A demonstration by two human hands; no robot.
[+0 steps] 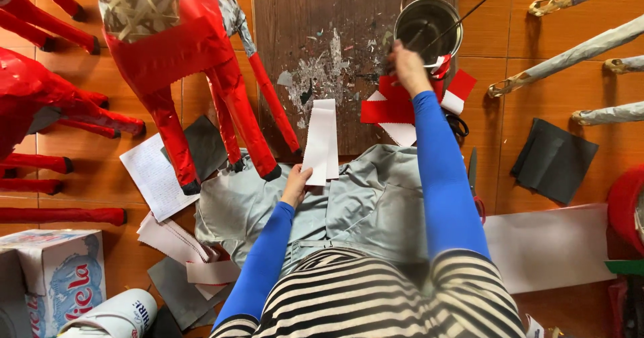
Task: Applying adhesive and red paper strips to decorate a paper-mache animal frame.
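Observation:
My left hand (296, 183) holds the lower end of a white paper strip (322, 140) that rests on a brown wooden board (315, 36). My right hand (406, 68) reaches forward in a blue sleeve and grips a thin brush handle (463, 19) that leans in a metal pot (427, 26). Red and white paper strips (396, 110) lie just below that hand. A red paper-covered animal figure (181, 49) stands to the left of the board on four legs.
More red figures (40, 89) crowd the left edge. Paper-wrapped sticks (577, 53) lie at the right, beside dark paper sheets (553, 160) and a white sheet (550, 244). Scissors (459, 126) are partly hidden by my arm. A cardboard box (60, 271) sits at the bottom left.

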